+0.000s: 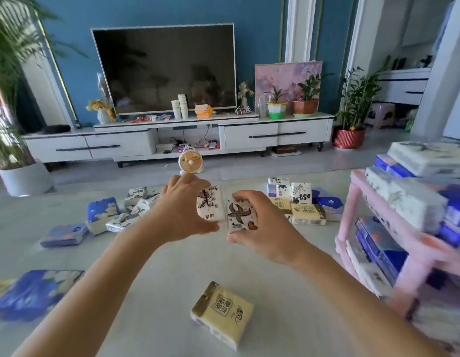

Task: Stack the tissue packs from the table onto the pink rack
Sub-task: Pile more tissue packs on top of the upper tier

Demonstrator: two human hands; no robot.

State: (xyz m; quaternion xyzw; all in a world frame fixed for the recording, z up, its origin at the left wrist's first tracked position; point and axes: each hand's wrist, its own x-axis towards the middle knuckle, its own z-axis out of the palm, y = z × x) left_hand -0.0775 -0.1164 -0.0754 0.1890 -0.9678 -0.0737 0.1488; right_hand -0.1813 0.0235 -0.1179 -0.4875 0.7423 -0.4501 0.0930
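Observation:
Above the middle of the white table [156, 266], my left hand [180, 210] grips a cream tissue pack with a brown flower print [211, 203]. Beside it, my right hand [257, 222] grips a second cream pack with brown petals [241, 215]. Both packs are held up side by side, almost touching. The pink rack [378, 228] stands at the right, with blue and white packs stacked on its top and middle shelves. Loose packs lie on the table: a yellow pack [222, 313] near me, blue packs [66, 234] at the left, and a mixed cluster [301, 202] beside the rack.
A large blue pack [35, 292] lies at the table's near left edge. A small orange fan [190, 162] stands on the floor beyond the table. Behind it are a TV cabinet [172, 140], a television and potted plants [352, 119].

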